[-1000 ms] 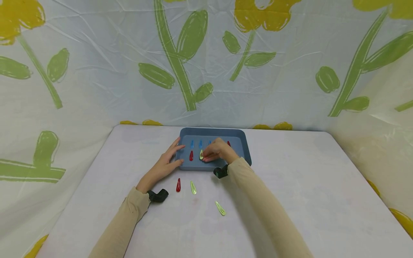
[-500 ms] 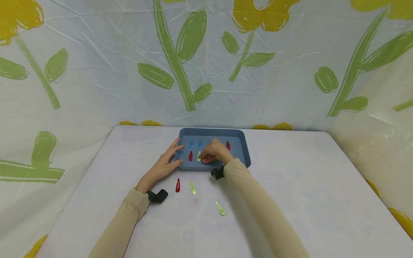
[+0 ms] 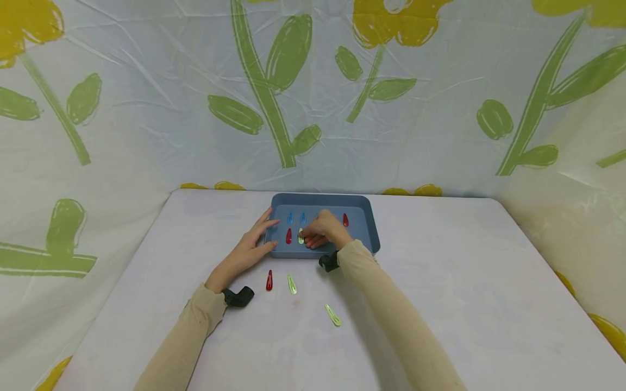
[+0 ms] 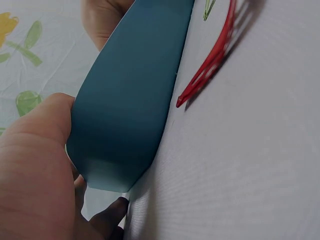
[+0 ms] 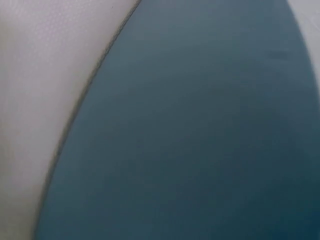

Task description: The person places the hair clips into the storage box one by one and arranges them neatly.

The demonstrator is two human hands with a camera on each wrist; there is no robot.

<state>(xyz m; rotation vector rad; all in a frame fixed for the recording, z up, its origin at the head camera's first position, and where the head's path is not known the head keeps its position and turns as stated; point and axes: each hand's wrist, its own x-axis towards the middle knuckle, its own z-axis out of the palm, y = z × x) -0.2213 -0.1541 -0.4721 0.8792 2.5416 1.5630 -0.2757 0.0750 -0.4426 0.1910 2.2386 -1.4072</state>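
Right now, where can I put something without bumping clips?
Bare table lies right of the tray and right sleeve, and left of the left hand. The tray's left and middle are crowded with clips and the right hand. In front lie a red clip and two green clips.

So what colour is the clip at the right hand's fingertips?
The clip is light green, seen best in the head view.

You have one tray [image 3: 295, 254] at the far edge of one table [image 3: 440, 271]. You count three red clips [image 3: 288, 237], two inside the tray and one off its near edge; three green clips [image 3: 292, 284], one inside the tray and two off its near edge; and two blue clips [image 3: 290, 219], both toward the tray's far left corner. Your right hand [image 3: 329, 229] hides part of the tray.
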